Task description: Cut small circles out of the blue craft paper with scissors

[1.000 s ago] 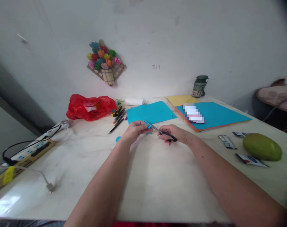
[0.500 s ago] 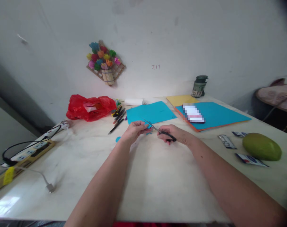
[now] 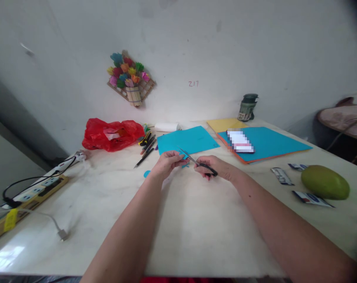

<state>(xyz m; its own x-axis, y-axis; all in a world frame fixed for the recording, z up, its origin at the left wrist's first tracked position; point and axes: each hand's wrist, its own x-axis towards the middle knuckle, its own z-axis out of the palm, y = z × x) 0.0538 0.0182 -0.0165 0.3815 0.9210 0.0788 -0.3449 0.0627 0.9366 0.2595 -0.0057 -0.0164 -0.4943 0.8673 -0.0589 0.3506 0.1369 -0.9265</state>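
Between its thumb and fingers, my left hand (image 3: 168,162) pinches a small piece of blue paper (image 3: 185,156). My right hand (image 3: 211,166) is wrapped round the black handles of a pair of scissors (image 3: 206,168), whose blades point left and lie at the paper piece. Blue paper scraps (image 3: 185,166) lie on the table just below the blades. A round blue cutout (image 3: 147,173) rests left of my left wrist, partly hidden by it. Behind my hands lies a blue paper sheet (image 3: 190,138) with a small circle drawn near its right corner.
Left of the sheet are several pens (image 3: 143,158) and a red plastic bag (image 3: 112,133). To the right, a phone (image 3: 240,141) lies on stacked coloured paper (image 3: 272,142). A green fruit (image 3: 324,182) sits among small packets (image 3: 282,176). A power strip (image 3: 33,194) runs along the left edge.
The scissors and my right hand have shifted slightly left, with the blades reaching a little further past the paper. My left hand stays nearly in place.
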